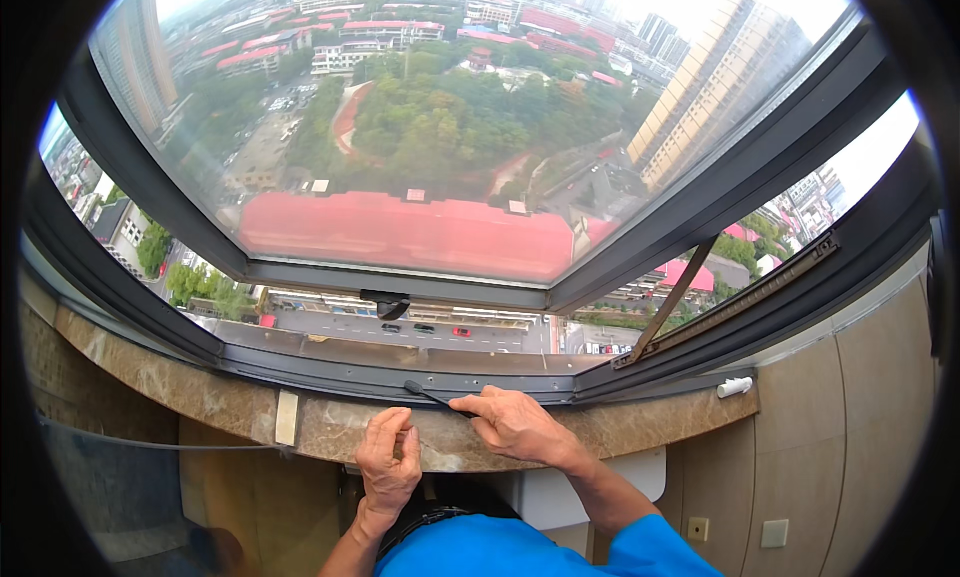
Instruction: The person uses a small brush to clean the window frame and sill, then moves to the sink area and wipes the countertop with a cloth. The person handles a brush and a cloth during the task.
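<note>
My right hand (517,425) grips the handle of a slim black tool, which looks like a small brush. The dark head of the tool (412,387) points left and rests at the inner edge of the window frame's bottom rail (465,382). To the left, my left hand (388,457) is raised over the front edge of the brown marble sill (330,427). Its fingers are curled towards the thumb, and whether something small is between them cannot be made out. Beyond both hands, the grey-framed window sash (405,280) is tilted outward.
A dark window handle (386,305) hangs from the sash's lower rail. At right, a metal stay arm (675,299) joins sash and frame. A white roll-like object (733,386) lies on the sill's right end. A glass panel's edge (157,445) meets the sill at left. Far below runs a street.
</note>
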Demonstrator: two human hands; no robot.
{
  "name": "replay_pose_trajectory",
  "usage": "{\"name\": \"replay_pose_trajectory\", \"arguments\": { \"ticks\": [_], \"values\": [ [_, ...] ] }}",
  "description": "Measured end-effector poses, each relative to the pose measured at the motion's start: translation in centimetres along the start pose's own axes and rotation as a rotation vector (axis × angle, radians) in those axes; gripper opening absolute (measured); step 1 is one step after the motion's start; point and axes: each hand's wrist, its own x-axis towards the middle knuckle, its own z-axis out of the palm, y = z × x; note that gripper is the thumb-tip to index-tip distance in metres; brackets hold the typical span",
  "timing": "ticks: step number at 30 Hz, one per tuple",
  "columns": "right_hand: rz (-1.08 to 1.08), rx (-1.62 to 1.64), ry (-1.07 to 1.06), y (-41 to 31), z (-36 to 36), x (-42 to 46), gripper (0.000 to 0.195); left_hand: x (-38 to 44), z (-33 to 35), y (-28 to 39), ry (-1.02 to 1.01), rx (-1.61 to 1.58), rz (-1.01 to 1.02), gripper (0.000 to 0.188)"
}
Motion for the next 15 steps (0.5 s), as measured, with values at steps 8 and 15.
{"name": "replay_pose_trajectory", "arguments": {
  "ticks": [8,15],
  "values": [
    [-0.186,0.291,0.1,-0.9,5.3,2.4,0.037,-2.1,0.2,-0.4,-0.205,-0.452,-0.38,0.042],
    [-0.037,0.511,0.05,-2.3,6.8,2.4,0.033,-2.5,-1.5,0.5,-0.22,-0.559,-0.572,0.048]
  ]
}}
